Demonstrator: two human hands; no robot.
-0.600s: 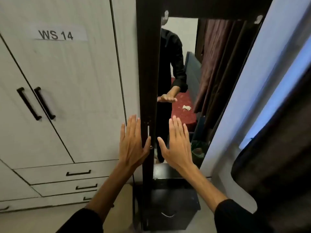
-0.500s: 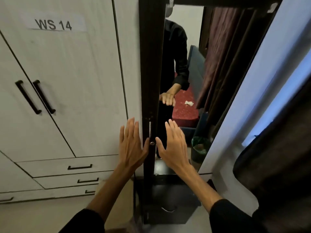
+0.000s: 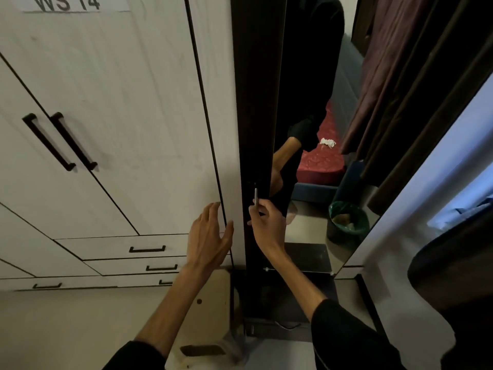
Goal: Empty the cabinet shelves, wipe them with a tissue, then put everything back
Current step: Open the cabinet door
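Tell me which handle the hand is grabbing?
The thin silver handle on the dark mirror door. The right hand pinches it. The black handles on the white wardrobe sit untouched to the left.

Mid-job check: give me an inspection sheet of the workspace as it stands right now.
Surface: dark cabinet door with a mirror panel; shelves not in view.
Job's things: small silver handle on the door edge; white crumpled tissue seen in the mirror, lying on a red cushion.
Clutter: green-lined bin reflected in the mirror; beige stool on the floor.
Hands: right hand pinches the silver handle; left hand open, fingers spread beside the white wardrobe.
Cables: nothing seen.
Surroundings: wardrobe labelled WS 14, black pull handles, drawers below; dark curtain.
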